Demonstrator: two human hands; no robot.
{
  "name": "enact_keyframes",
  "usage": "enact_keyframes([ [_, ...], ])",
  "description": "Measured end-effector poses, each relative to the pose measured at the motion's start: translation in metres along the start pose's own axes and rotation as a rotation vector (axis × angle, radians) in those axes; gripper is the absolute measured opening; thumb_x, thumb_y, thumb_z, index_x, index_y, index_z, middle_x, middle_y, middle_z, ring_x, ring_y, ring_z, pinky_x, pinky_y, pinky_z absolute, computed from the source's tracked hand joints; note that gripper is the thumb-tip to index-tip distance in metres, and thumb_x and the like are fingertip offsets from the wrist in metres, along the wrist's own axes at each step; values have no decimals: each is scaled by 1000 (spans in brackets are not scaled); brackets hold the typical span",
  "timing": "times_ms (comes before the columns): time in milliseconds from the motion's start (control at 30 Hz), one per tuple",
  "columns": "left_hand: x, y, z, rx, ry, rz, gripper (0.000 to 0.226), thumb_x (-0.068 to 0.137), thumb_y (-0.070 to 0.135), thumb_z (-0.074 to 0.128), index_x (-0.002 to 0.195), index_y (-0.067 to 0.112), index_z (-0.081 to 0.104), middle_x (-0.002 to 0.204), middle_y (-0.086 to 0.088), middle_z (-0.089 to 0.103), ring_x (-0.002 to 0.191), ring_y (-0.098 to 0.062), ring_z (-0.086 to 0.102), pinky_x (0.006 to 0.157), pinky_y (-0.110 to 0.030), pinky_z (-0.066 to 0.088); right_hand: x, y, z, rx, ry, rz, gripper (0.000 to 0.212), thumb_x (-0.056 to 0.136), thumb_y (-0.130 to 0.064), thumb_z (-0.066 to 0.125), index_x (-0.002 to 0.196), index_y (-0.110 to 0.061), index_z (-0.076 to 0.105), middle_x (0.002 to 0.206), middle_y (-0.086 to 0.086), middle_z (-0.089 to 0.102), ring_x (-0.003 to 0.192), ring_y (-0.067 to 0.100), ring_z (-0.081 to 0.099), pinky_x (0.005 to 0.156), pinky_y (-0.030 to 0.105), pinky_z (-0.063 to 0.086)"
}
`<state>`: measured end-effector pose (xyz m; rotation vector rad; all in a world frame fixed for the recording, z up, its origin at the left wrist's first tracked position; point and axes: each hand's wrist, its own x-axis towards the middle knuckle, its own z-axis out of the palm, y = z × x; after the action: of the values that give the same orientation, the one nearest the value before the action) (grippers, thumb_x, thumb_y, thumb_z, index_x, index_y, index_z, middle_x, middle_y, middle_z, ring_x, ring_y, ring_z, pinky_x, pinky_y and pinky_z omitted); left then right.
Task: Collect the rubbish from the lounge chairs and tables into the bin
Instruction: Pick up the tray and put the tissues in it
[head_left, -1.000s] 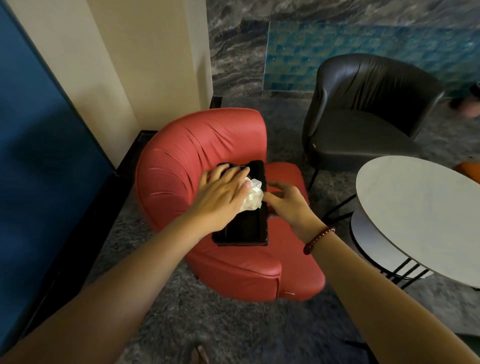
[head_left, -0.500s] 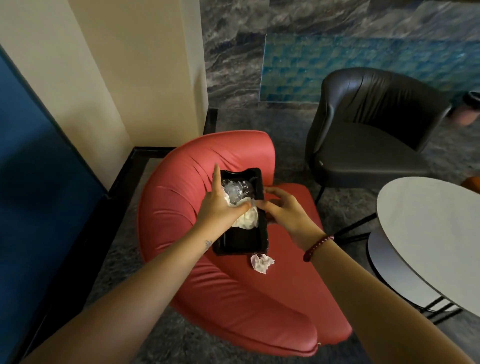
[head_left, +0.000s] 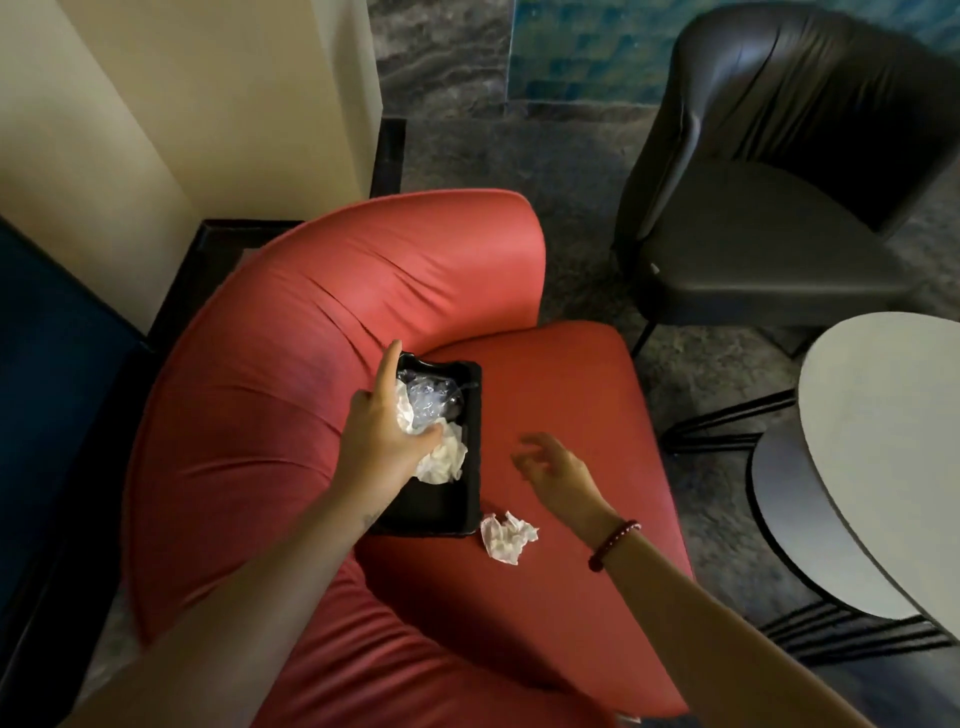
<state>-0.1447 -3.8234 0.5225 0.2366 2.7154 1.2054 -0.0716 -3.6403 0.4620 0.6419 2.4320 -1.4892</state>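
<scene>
Head view: a crumpled tissue (head_left: 506, 538) lies on the red chair (head_left: 571, 405) beside the black tray (head_left: 441, 506), right hand (head_left: 558, 473) open near it. Farther, the left hand (head_left: 384, 436) grips the tray; tilting it may spill the tissues (head_left: 444, 460) inside.

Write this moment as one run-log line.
left hand: grips black tray | right hand: open, empty | loose tissue: on red chair, beside tray

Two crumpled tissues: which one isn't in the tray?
The loose tissue on the red chair, beside the black tray; the other tissue lies inside the tray, against the left hand.
</scene>
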Motion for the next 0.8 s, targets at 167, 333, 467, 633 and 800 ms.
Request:
enact_keyframes([
  [167, 34, -49, 66, 33, -6, -45, 92, 73, 12, 74, 146, 21, 18, 146, -5, 38, 130, -21, 41, 104, -26, 32, 54, 75, 32, -191, -111, 18, 42, 87, -37, 57, 125, -22, 47, 118, 4, 60, 102, 18, 58, 86, 35, 50],
  [333, 41, -96, 121, 86, -86, -153, 93, 73, 16, 73, 146, 26, 16, 138, -13, 45, 121, -29, 46, 102, -34, 36, 67, 143, 70, -502, -223, -112, 50, 84, -34, 59, 130, -26, 44, 132, 0, 48, 118, 24, 47, 95, 34, 39],
  [467, 33, -115, 145, 106, -115, -228, 93, 72, 17, 73, 145, 28, 16, 135, -14, 46, 120, -28, 45, 98, -29, 33, 62, 178, 91, -674, -355, -156, 67, 78, -27, 67, 136, -32, 34, 147, -2, 25, 126, 24, 33, 98, 42, 39],
  [633, 31, -124, 154, 130, -119, -239, 94, 71, 16, 74, 145, 29, 17, 138, -10, 44, 122, -27, 43, 98, -27, 32, 65, 193, 107, -630, -266, -204, 55, 82, 0, 52, 132, -20, 38, 135, 2, 39, 116, 24, 40, 92, 36, 42],
  [800, 32, -114, 151, 144, -139, -238, 95, 71, 16, 75, 145, 27, 17, 137, -12, 45, 122, -28, 44, 100, -29, 32, 74, 173, 87, -431, -119, -184, 32, 85, -11, 56, 117, -7, 54, 116, 11, 52, 104, 29, 51, 79, 38, 47],
])
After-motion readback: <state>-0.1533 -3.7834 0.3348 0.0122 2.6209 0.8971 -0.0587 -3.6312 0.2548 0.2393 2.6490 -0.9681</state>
